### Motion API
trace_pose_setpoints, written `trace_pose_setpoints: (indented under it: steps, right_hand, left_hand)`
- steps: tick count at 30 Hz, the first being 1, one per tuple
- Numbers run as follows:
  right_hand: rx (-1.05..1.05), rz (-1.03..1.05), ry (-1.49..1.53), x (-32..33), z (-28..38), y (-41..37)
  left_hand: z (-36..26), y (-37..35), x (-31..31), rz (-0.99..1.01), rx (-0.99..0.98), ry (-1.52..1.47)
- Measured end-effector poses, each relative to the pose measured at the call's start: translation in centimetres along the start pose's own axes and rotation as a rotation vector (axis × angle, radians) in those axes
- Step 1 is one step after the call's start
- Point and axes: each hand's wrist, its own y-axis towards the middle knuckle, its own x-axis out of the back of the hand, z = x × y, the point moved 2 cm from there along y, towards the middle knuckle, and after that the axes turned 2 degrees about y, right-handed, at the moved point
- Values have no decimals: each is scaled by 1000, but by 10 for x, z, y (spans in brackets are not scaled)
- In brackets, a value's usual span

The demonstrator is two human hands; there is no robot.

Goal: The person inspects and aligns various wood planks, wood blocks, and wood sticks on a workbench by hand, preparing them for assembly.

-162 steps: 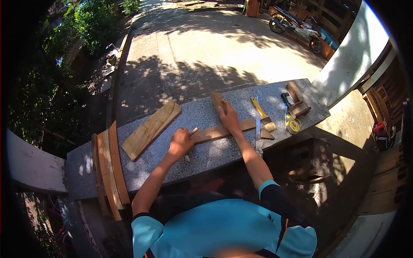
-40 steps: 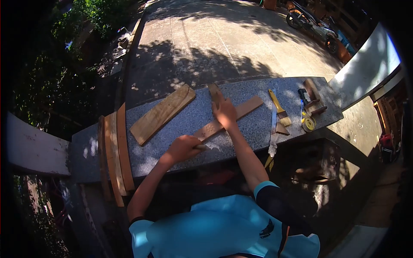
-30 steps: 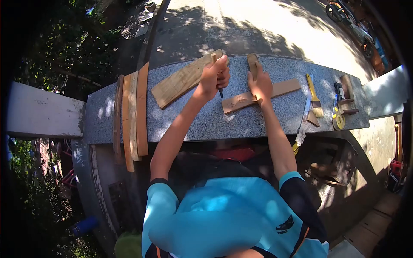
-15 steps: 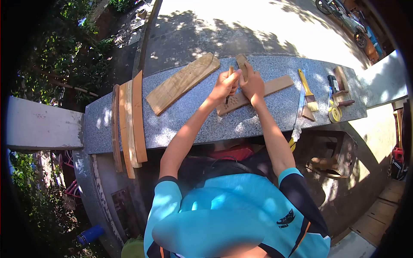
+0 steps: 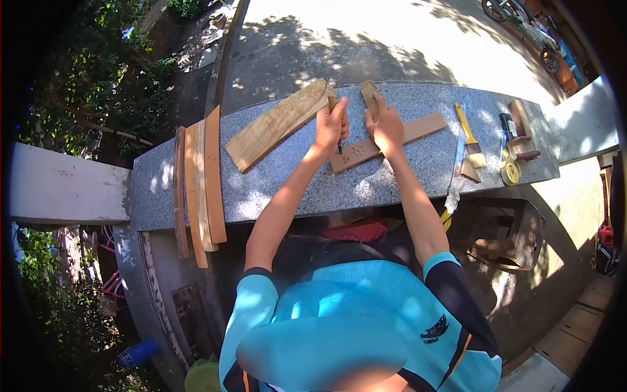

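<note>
My left hand [image 5: 330,125] is closed around a wooden-handled chisel [image 5: 334,108], held upright with its tip down on the near end of a long narrow wood strip [image 5: 418,130]. That strip lies slanted across the granite slab [image 5: 294,189] and shows carved marks near the tip. My right hand [image 5: 386,127] presses down on the strip just right of the chisel, its fingers reaching up to a short wood piece [image 5: 369,98] standing behind it.
A wide plank [image 5: 274,125] lies left of my hands. Several long boards [image 5: 199,179] overhang the slab's left end. At the right lie a saw [image 5: 457,163], a yellow-handled brush [image 5: 470,134], a tape roll [image 5: 510,172] and a small tool. Paved yard and a motorbike lie beyond.
My left hand has shifted slightly left and set the chisel more upright on the strip. My right hand stays pressed on the strip. The view barely moved.
</note>
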Motion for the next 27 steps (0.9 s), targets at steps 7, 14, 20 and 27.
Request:
trace_pose_setpoints:
  steps: [7, 14, 20, 27]
  right_hand:
    - [11, -5, 6, 0, -1, 0]
    - [265, -148, 412, 6, -7, 17]
    - [12, 442, 815, 96, 58, 45]
    - [128, 839, 263, 92, 102, 58]
  left_hand:
    - [2, 1, 3, -304, -70, -26]
    - [5, 0, 2, -179, -135, 94]
    - [8, 5, -2, -70, -242, 246]
    - [12, 6, 1, -135, -143, 74]
